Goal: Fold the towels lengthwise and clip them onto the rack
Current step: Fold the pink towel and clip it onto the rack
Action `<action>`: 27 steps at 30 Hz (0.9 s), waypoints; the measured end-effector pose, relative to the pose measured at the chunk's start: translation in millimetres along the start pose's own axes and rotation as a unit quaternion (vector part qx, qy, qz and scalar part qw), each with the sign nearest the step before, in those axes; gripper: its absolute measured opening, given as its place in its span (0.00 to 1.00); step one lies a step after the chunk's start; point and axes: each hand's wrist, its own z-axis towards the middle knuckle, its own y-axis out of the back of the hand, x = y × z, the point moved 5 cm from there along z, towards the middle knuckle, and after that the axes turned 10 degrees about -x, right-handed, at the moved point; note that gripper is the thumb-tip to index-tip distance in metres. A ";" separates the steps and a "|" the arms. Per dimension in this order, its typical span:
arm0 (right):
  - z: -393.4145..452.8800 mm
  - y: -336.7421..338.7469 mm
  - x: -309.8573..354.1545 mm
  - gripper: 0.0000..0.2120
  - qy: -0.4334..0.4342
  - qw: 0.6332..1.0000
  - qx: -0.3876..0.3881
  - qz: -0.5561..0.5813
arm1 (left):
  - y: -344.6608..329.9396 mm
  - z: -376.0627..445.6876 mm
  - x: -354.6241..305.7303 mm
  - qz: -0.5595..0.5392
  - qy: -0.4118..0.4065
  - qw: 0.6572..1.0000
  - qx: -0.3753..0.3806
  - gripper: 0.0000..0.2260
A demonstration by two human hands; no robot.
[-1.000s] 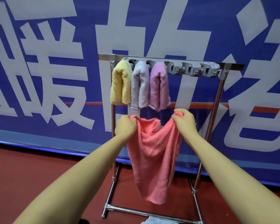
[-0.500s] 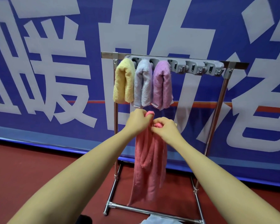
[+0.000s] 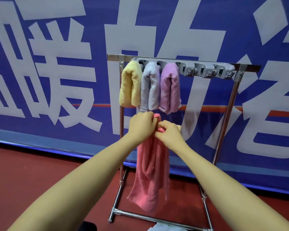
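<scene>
A second ago the pink towel [image 3: 150, 172] hung spread between two hands held apart; now the hands have come together and the cloth hangs as one narrow, bunched strip. The top corners seem to have met, so I judge the lengthwise fold is made or nearly made, though the strip looks rumpled rather than flat and may want smoothing before it goes up.

The left hand [image 3: 141, 126] grips the top of the pink towel, fingers curled round it, a bit of pink showing at its 1 o'clock. The right hand [image 3: 169, 132] sits touching it at 4 o'clock, pinching the same top edge. The towel drops from both hands towards 6 o'clock, its lower end just above the bottom bar of the rack [image 3: 230, 104].

At 12 o'clock from the hands, the yellow towel [image 3: 129, 85], the grey towel [image 3: 149, 87] and the purple towel [image 3: 169, 87] hang folded side by side from the clip bar [image 3: 205, 70]. The clips at 1 o'clock from the hands are free, so the next one beside the purple towel looks like the place for the pink one. A scrap of pale cloth [image 3: 158, 227] lies on the floor at the bottom edge of view.
</scene>
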 end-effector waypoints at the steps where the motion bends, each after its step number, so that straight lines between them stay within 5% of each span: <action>1: 0.7 0.1 0.1 0.10 0.002 1.000 -0.011 0.009 | 1.6 -0.1 -2.3 0.024 -0.017 1.000 -0.007 0.15; 12: 0.5 -4.7 -3.9 0.10 0.032 0.999 -0.031 -0.001 | 17.0 6.7 -12.3 0.100 -0.067 0.991 -0.050 0.15; 16: 9.4 6.6 -12.1 0.13 -0.007 0.996 -0.065 0.065 | 7.5 -2.1 -8.3 0.005 -0.113 0.993 -0.023 0.16; 21: 16.1 27.8 -1.3 0.04 -0.013 0.988 -0.100 0.121 | 1.7 -23.8 -3.9 -0.016 -0.132 0.990 0.038 0.17; 27: 19.6 35.9 -0.4 0.07 -0.026 0.982 -0.112 0.148 | -2.9 -29.4 0.1 -0.072 -0.072 0.994 0.034 0.07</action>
